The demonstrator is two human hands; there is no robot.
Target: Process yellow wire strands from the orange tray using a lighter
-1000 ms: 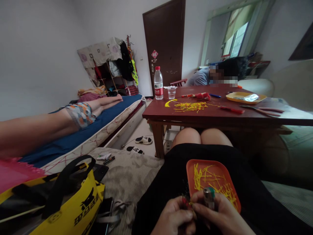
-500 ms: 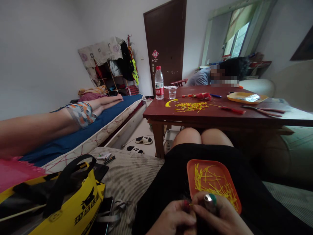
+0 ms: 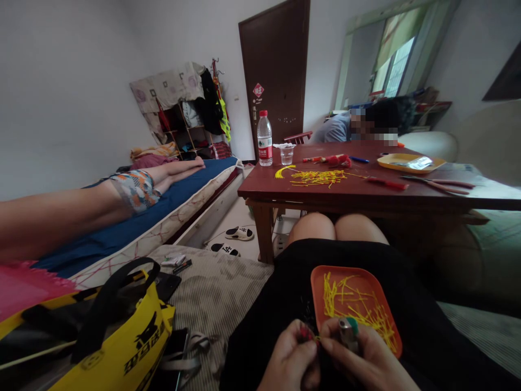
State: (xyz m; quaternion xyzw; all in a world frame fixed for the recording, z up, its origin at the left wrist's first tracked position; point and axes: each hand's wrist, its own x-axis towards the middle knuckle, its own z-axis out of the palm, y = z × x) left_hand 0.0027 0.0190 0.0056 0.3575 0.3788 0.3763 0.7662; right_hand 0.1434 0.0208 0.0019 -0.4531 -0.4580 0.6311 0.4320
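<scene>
Over my lap my two hands almost meet at the fingertips. In my closed left hand (image 3: 291,355) is a small dark red piece (image 3: 306,331), its kind hidden by the fingers. Thumb and finger of my right hand (image 3: 366,358) pinch at a thin yellow cord end beside it. That same hand holds a lighter (image 3: 348,332) with a metal top and green end. An orange tray (image 3: 319,298) rests on my lap just beyond my hands, and short yellow cords (image 3: 354,301) are strewn in it.
A dark red table (image 3: 260,187) stands ahead, with more yellow cords (image 3: 319,177), a water bottle (image 3: 265,138), a plastic cup (image 3: 287,155), pliers (image 3: 439,184) and a yellow tray (image 3: 385,163). A person leans behind it. A yellow bag (image 3: 150,336) is at my left; another person lies on the bed.
My left hand has turned slightly, and more of the red piece shows. In my right hand the lighter has tipped more upright. Everything on the table stays as it was.
</scene>
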